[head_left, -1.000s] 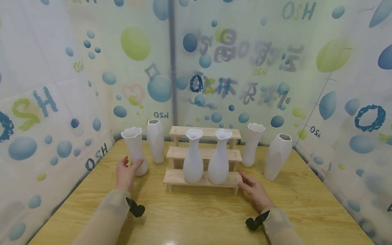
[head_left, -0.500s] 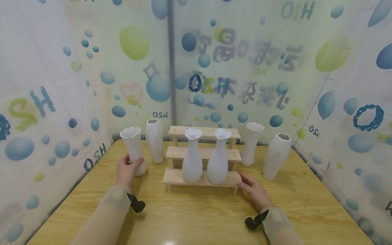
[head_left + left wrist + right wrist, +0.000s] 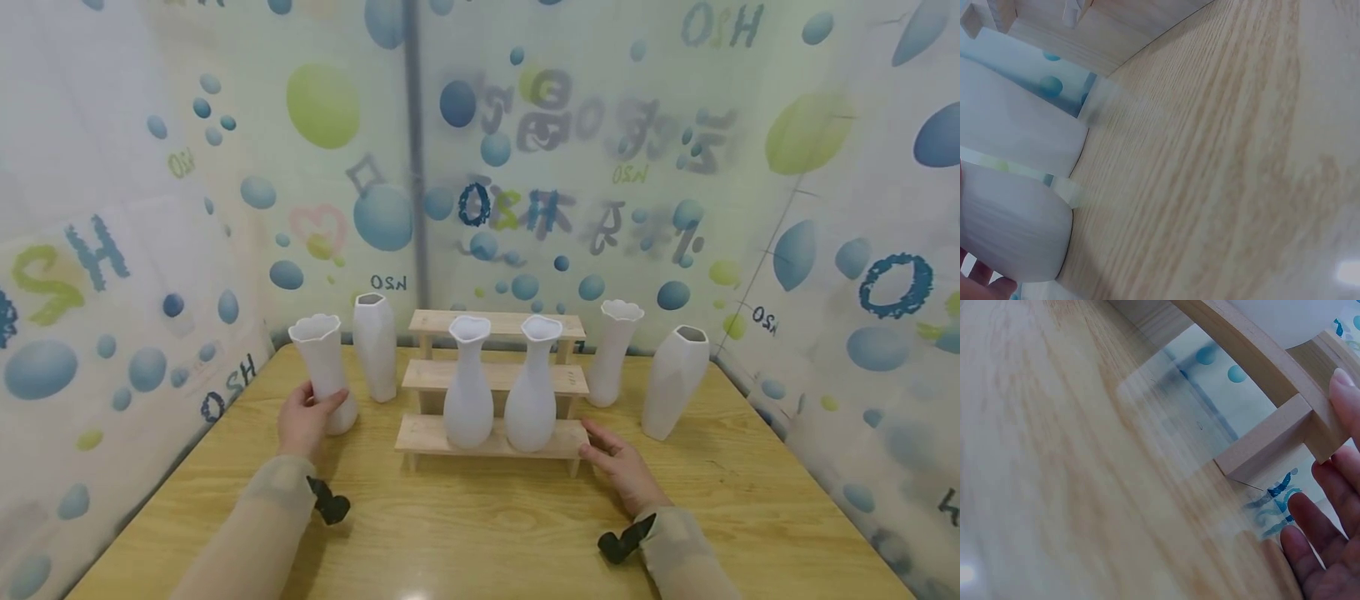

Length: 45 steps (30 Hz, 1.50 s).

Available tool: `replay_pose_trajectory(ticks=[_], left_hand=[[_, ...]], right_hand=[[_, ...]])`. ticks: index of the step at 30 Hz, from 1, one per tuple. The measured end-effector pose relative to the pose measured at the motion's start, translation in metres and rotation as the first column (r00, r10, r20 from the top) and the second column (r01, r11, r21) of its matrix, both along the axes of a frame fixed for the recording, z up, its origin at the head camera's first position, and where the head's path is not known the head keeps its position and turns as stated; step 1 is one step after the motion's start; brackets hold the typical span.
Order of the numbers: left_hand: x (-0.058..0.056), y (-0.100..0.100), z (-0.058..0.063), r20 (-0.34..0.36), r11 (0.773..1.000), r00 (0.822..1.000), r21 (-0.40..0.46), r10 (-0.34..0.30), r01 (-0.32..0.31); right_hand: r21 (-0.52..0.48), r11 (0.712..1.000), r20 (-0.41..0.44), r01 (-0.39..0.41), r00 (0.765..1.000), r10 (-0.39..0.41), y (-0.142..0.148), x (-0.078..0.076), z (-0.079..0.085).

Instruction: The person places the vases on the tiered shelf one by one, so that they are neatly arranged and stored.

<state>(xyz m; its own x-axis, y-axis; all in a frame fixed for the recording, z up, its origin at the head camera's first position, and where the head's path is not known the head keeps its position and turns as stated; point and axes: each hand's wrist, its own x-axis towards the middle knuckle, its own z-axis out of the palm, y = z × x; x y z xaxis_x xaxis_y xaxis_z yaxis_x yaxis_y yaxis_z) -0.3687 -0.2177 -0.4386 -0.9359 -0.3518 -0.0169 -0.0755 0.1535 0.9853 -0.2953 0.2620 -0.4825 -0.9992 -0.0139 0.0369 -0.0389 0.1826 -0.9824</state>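
I am gripping 1 vase (image 3: 322,360) with the left hand (image 3: 302,423) and, with the right hand (image 3: 622,468), a rack (image 3: 422,433) bearing 2 bulbous vases (image 3: 468,408).

A patterned curtain (image 3: 615,50) — blue and green drops (image 3: 384,218), lettering (image 3: 388,283) (some mirrored) — behind a wood-grain table (image 3: 480,529)

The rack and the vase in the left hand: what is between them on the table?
In the head view, the faceted vase stands between them, farther back than the held vase; nearer the front, the table there is bare.
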Motion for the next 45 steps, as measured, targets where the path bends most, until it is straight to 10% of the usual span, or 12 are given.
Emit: replay_pose_trajectory(ticks=[45], left_hand=[[0.045, 0.020, 0.047, 0.009, 0.966, 0.971, -0.101, -0.238, 0.238]], right_hand=[[0.029, 1.000, -0.016, 0.009, 1.000, -0.009, 0.000, 0.000, -0.003]])
